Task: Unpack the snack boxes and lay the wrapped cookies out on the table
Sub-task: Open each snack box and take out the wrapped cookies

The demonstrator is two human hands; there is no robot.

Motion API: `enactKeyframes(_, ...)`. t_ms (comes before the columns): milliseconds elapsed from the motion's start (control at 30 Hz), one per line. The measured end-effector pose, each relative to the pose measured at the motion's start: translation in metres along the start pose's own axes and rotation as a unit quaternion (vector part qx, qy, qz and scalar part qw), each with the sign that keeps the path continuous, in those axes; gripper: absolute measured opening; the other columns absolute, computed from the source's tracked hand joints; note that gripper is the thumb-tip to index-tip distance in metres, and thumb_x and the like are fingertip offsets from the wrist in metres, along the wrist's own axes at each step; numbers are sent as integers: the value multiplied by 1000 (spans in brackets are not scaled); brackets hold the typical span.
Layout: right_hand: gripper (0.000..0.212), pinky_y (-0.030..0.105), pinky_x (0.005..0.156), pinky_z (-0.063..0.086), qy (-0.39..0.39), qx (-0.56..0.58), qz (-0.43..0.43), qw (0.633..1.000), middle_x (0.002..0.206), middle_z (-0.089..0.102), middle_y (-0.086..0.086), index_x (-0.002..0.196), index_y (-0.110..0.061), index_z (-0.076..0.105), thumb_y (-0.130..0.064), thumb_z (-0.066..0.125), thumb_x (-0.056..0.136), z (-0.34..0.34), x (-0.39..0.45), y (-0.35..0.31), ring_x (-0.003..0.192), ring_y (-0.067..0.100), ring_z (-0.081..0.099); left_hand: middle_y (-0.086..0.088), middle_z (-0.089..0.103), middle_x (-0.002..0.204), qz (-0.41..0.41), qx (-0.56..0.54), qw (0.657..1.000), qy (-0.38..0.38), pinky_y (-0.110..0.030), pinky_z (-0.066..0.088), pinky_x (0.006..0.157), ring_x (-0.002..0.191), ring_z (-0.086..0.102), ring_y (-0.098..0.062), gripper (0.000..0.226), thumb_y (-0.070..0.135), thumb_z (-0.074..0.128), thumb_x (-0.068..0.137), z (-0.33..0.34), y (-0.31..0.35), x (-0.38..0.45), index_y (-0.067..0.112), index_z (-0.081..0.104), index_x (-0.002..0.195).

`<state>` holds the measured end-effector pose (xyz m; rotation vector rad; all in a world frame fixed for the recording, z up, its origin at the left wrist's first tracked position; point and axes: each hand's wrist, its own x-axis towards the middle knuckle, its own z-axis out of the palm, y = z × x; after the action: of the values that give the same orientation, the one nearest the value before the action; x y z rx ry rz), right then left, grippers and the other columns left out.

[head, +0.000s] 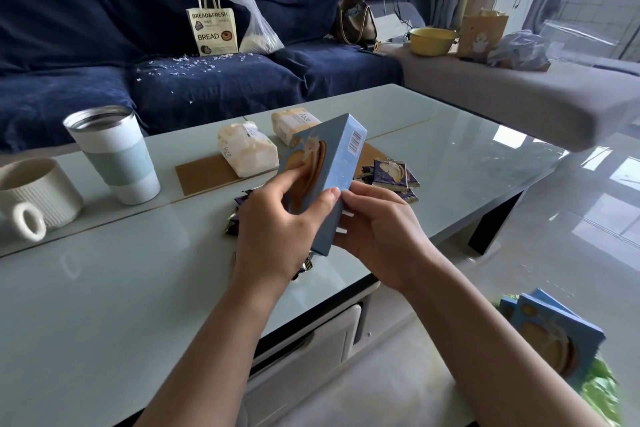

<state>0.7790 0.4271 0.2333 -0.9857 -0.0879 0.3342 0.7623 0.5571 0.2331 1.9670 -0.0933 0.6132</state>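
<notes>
Above the glass table [104, 288] I hold a light blue snack box [329, 163] tilted up, a cookie picture on its front and a barcode on its side. My left hand [277, 222] grips its front and lower end. My right hand [377, 222] holds its right side and back. A small pile of dark blue wrapped cookies [391, 175] lies on the table just right of the box. More dark wrappers [239, 215] peek out from behind my left hand. Other blue snack boxes [550, 333] sit low at the right, off the table.
A white and pale-green tumbler [117, 156] and a ribbed white mug [31, 198] stand at the table's left. Two tissue packs [246, 151] and a brown cardboard sheet [204, 173] lie behind the box. A paper bread bag [213, 29] stands on the navy sofa.
</notes>
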Motion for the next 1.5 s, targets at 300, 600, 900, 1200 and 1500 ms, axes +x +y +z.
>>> enactKeyframes(300,26,53,99,48,-14,-135,-58,989,110,67,15,116,-2,62,-4,39,102,3,-1,5,105,27,60,9,70,86,15,65,997,49,-2,44,59,72,64,-1,23,27,73,83,4,7,3,20,75,105)
enactKeyframes(600,24,45,92,54,8,-216,-107,971,109,67,21,113,-6,66,-8,45,101,8,-4,5,97,18,61,8,69,72,37,53,996,56,-1,38,51,54,57,9,18,24,72,86,5,2,3,13,78,99)
enactKeyframes(900,20,41,77,60,68,-213,-139,965,81,66,8,99,0,70,-7,51,98,3,0,4,74,10,64,15,61,59,51,22,998,-8,-17,41,49,57,55,-5,27,24,58,98,8,-3,-1,19,65,72)
enactKeyframes(1200,18,40,77,60,88,-172,-104,976,80,64,10,94,-4,71,-6,53,96,4,-1,4,78,15,63,20,47,60,104,70,992,-16,-2,33,50,54,53,11,23,21,51,101,13,-1,-7,12,65,85)
enactKeyframes(1500,22,25,61,57,142,-191,-137,962,75,68,8,92,-2,70,-1,49,97,8,3,13,67,11,64,17,44,54,101,74,992,-18,-8,30,48,49,48,4,27,19,52,100,19,-7,-6,24,49,74)
